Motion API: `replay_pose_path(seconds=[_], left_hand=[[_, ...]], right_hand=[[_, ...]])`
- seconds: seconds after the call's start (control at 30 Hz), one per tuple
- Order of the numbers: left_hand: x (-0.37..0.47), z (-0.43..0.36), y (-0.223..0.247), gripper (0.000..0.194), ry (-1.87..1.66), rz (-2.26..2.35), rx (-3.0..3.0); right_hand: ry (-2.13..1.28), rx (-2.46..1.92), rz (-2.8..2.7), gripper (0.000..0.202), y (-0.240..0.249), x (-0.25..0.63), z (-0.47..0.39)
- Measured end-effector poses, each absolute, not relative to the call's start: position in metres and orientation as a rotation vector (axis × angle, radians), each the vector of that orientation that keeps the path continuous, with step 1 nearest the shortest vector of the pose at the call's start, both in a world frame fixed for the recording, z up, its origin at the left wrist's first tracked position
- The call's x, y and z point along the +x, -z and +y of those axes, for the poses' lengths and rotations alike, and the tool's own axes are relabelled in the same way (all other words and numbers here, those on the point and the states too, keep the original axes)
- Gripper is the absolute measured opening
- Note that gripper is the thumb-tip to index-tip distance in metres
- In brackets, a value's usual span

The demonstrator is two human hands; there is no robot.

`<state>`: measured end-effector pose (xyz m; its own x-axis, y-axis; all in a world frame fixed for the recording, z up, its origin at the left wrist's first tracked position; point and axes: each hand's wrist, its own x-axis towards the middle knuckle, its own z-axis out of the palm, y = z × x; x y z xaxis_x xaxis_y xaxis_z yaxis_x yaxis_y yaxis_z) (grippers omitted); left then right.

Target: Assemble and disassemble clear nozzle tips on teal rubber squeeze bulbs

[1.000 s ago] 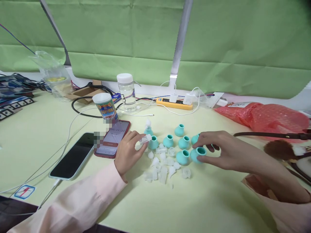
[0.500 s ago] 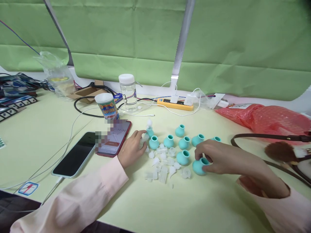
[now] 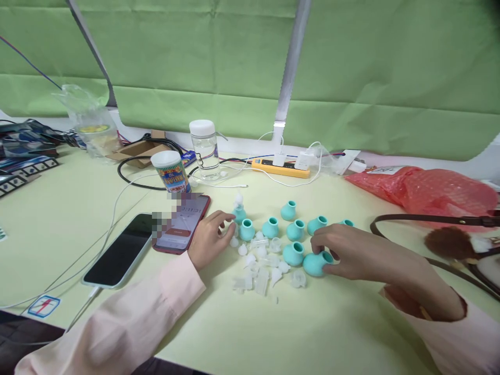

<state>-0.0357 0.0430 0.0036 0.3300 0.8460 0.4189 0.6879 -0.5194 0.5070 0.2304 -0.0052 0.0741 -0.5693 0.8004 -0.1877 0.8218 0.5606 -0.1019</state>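
Note:
My right hand grips a small turquoise round-bodied bulb with a short open neck. The bulb is tilted, its mouth toward my thumb. My left hand rests by the left end of the group, fingers loosely curled, with a gap between thumb and forefinger. Close to its fingertips stands a turquoise bulb with a clear piece on top. Several more open-necked bulbs stand upright between my hands. Loose translucent plastic pieces lie in front of them.
Left of my left hand lie a red-cased phone and a charging phone. Behind stand a printed tub, a white-lidded bottle and a yellow power strip. At right are a red plastic bag and a brown strap.
The bulb in my right hand has shifted slightly left and tipped over to the right. My left fingers now cover the clear piece that showed beside them.

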Motion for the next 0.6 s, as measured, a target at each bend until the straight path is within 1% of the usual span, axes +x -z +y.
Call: replay_pose_path(seconds=[0.07,0.13,0.2,0.3,0.4,0.5,0.6], left_hand=[[-0.034,0.043,-0.008,0.034,-1.038,1.403,2.376],[-0.032,0.045,-0.012,0.043,-1.007,1.380,2.447],[-0.029,0.047,-0.013,0.040,-0.872,1.344,2.520],[-0.027,0.051,-0.011,0.039,-0.656,1.299,2.523],[-0.028,0.055,-0.006,0.043,-0.602,1.299,2.460],[-0.029,0.055,-0.008,0.045,-0.745,1.319,2.453],[-0.029,0.047,-0.016,0.046,-1.046,1.366,2.455]], right_hand=[[0.274,1.391,2.690,0.013,-0.075,0.229,-0.006],[0.287,1.372,2.703,0.013,-0.076,0.228,-0.006],[0.299,1.364,2.704,0.013,-0.077,0.228,-0.006],[0.323,1.373,2.703,0.018,-0.078,0.228,-0.006],[0.325,1.406,2.689,0.022,-0.079,0.230,-0.006],[0.280,1.444,2.694,0.028,-0.080,0.234,-0.006],[0.172,1.476,2.745,0.029,-0.083,0.237,-0.006]])
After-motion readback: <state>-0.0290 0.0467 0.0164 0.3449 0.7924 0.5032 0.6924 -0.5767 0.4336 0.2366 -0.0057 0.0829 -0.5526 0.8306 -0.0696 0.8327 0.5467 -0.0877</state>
